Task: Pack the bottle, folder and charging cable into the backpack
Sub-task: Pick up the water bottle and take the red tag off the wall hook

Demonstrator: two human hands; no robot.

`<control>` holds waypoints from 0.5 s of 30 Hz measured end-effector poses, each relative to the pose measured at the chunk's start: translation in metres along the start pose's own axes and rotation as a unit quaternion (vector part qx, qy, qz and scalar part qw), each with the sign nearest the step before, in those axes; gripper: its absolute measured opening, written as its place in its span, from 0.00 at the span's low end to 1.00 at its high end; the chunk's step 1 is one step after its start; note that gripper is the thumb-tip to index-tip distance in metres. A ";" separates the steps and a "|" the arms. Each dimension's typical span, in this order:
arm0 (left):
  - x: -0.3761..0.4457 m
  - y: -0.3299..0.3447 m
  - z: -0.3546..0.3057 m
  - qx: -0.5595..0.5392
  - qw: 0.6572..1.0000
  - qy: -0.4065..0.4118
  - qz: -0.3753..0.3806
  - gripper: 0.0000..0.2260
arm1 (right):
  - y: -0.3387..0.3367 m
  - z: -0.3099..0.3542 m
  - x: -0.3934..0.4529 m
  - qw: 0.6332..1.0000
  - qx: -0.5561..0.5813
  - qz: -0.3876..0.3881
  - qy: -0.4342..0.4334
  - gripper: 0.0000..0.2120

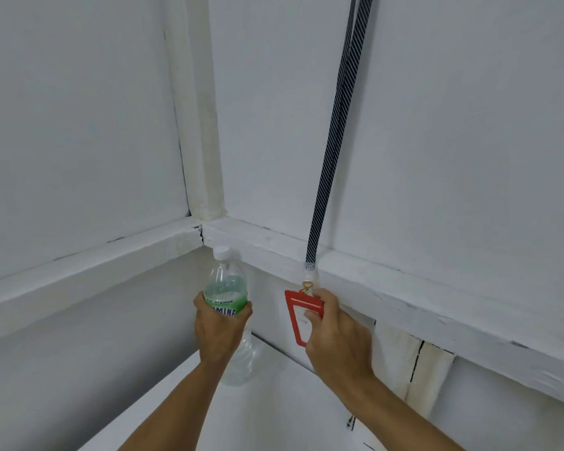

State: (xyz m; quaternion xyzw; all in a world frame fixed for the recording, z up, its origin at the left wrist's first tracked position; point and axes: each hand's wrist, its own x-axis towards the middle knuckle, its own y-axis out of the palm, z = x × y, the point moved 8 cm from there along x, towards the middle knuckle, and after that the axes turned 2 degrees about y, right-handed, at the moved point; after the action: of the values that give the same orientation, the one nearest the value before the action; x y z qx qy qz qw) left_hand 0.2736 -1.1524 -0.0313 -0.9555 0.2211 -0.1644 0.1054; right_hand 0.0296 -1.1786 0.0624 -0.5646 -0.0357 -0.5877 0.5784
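Observation:
A clear plastic bottle (226, 288) with a white cap and a green label stands upright in the air, gripped round its middle by my left hand (217, 327). My right hand (334, 340) holds a red card holder (295, 315) that hangs from a dark striped lanyard (336, 131) running up out of the top of the view. No backpack, folder or charging cable is in view.
White walls meet in a corner (202, 125) ahead, with a white ledge (388, 288) running along both. A white surface (258, 411) lies below my hands. A cracked panel (417, 362) sits under the ledge at the right.

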 end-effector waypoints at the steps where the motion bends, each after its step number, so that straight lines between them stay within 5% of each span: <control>1: 0.000 -0.004 -0.006 0.002 1.000 0.002 -0.003 0.39 | -0.005 0.002 0.005 1.000 -0.008 -0.002 -0.007 0.19; 6: 0.001 -0.032 -0.061 0.019 0.998 0.063 -0.011 0.39 | -0.033 0.019 0.030 0.999 0.048 -0.005 0.011 0.13; 15: 0.009 -0.090 -0.192 0.029 0.987 0.154 -0.028 0.36 | -0.106 0.042 0.125 0.991 0.073 -0.079 0.081 0.20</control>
State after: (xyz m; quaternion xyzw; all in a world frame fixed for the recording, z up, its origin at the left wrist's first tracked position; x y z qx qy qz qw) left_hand 0.2471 -1.1017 0.1735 -0.9211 0.2026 -0.3189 0.0933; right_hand 0.0173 -1.1945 0.2302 -0.4664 -0.0762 -0.6712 0.5711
